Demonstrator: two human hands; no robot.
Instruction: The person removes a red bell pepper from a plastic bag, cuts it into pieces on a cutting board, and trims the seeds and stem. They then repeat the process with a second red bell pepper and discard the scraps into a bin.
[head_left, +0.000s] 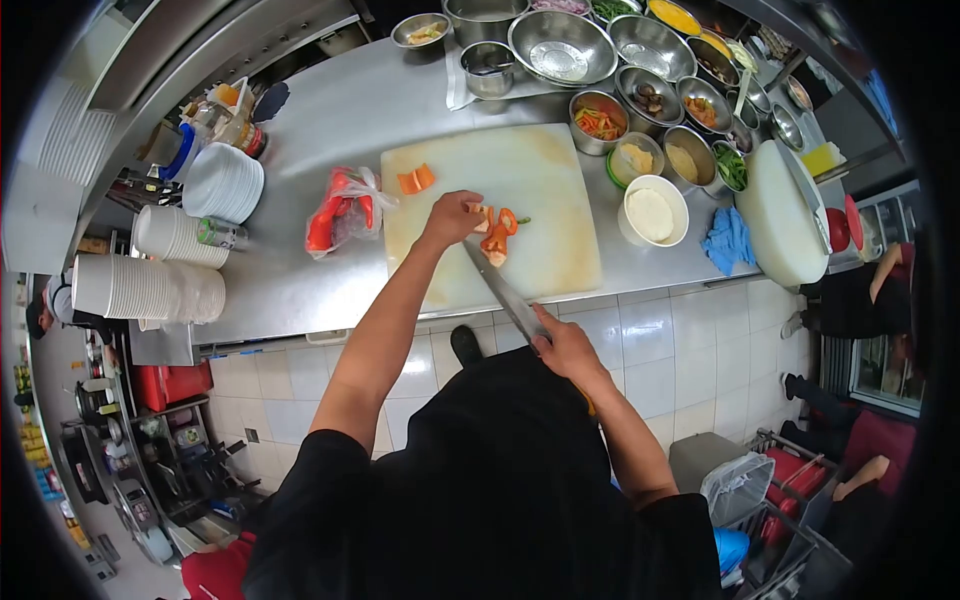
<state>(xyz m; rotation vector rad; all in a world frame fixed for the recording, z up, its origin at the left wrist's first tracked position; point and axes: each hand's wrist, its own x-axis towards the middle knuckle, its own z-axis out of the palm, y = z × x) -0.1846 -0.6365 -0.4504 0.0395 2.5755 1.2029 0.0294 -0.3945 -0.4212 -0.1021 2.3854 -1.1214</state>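
My right hand is wrapped round the handle of a large kitchen knife. The blade points up and left across the near part of a white cutting board, its tip close to my left hand. Curled fingers of that left hand hold a piece of orange bell pepper, partly hidden by them. Just right of it lie more cut bell pepper pieces, one with a green stem. A flat orange pepper piece rests farther up on the board.
Left of the board sits a plastic bag of red peppers. Metal bowls of cut vegetables crowd the back right, near a white tub and a blue cloth. Stacked white containers stand left. Other people are at right.
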